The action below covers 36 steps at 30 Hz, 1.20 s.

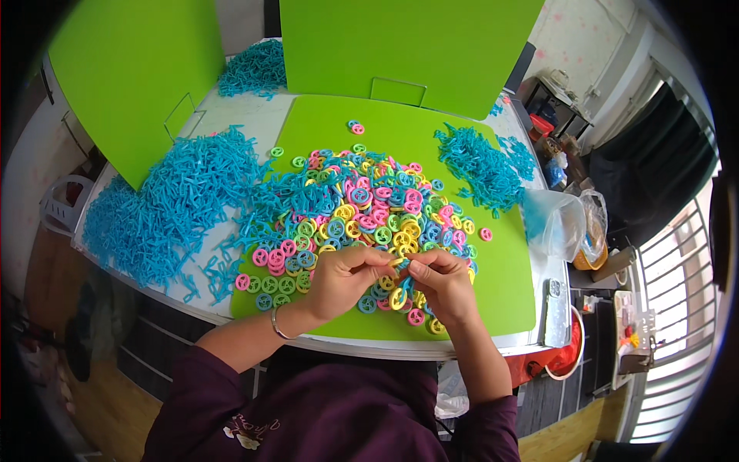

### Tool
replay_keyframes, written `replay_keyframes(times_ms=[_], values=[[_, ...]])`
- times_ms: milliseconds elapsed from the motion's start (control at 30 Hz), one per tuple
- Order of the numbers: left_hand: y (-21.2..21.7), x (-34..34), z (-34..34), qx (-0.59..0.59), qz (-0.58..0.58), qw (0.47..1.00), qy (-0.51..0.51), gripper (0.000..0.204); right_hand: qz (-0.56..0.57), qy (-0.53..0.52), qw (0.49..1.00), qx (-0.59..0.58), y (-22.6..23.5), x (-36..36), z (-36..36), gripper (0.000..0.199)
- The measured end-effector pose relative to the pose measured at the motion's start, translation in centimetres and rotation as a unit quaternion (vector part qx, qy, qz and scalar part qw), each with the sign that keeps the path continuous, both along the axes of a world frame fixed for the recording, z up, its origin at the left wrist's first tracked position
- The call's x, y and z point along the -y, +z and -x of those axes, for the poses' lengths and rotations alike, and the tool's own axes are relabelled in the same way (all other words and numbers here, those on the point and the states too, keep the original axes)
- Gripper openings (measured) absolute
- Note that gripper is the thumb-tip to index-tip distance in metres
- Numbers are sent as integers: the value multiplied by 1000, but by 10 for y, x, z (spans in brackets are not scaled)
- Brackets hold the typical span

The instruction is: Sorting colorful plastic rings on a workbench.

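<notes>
Over the near side of a heap of small plastic spoked wheels (377, 212) in pink, yellow, green and blue, my two hands meet. My left hand (345, 279) pinches a small yellow wheel (398, 262) between thumb and fingertips. A blue plastic piece (406, 288) hangs from the closed fingertips of my right hand (445, 289), touching or very close to that wheel. Whether the two parts are joined is hidden by my fingers. Loose blue pieces (296, 199) lie over the heap's left side.
Under the heap lies a green board (500, 285) on a white table. Large piles of blue pieces stand left (188, 192), right (481, 169) and far left (254, 68). Green panels (400, 46) rise behind. A phone (554, 296) and a clear plastic bag (556, 223) are at the right edge.
</notes>
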<state>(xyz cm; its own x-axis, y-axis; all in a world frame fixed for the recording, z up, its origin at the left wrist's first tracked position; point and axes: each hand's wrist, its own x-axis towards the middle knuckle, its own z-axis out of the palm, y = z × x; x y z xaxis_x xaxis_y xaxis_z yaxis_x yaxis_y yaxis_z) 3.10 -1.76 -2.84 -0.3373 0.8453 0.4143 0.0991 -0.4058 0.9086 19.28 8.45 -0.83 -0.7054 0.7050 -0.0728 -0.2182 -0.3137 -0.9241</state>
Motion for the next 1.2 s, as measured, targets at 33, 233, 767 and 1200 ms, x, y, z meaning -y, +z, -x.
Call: replay_keyframes(times_ms=[33, 233, 767, 1200], values=[[1, -2, 2, -43, -17, 999, 13, 10, 25, 28, 999, -9, -2, -2, -3, 10], [6, 0, 5, -61, -3, 998, 2, 14, 67, 78, 994, -28, -11, -4, -4, 8], [8, -1, 5, 61, 23, 998, -18, 5, -177, -1, 980, 88, 2, 12, 3, 18], [1, 0, 6, 4, 29, 1000, -6, 7, -174, -58, 978, 102, 9, 20, 9, 19]])
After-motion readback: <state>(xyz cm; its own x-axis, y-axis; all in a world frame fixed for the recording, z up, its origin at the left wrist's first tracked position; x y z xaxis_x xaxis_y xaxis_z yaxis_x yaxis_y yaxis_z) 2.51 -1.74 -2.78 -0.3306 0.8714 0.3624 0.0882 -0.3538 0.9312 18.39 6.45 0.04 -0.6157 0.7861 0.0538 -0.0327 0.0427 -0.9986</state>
